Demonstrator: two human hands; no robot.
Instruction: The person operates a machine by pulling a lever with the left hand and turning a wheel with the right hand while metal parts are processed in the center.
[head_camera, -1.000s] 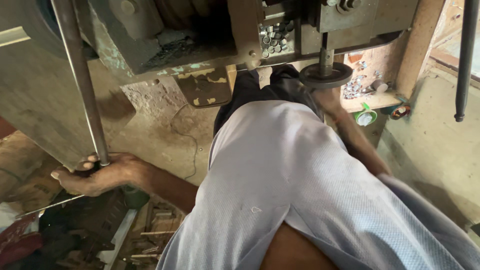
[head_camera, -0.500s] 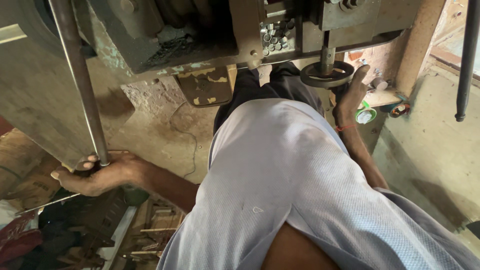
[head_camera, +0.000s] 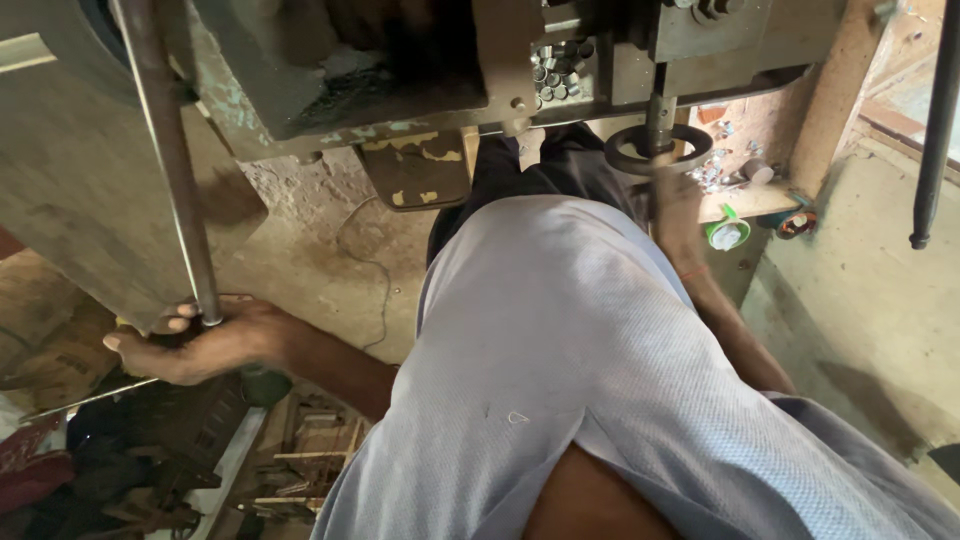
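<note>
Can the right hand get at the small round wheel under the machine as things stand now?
Probably yes. The right hand is raised just below the wheel and looks to be touching its rim, though motion blur hides the fingers. Nothing stands between them. The left hand is busy on the long metal rod.

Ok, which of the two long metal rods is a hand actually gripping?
The grey rod on the left, gripped at its lower end by the left hand; the dark rod far right hangs untouched.
</note>
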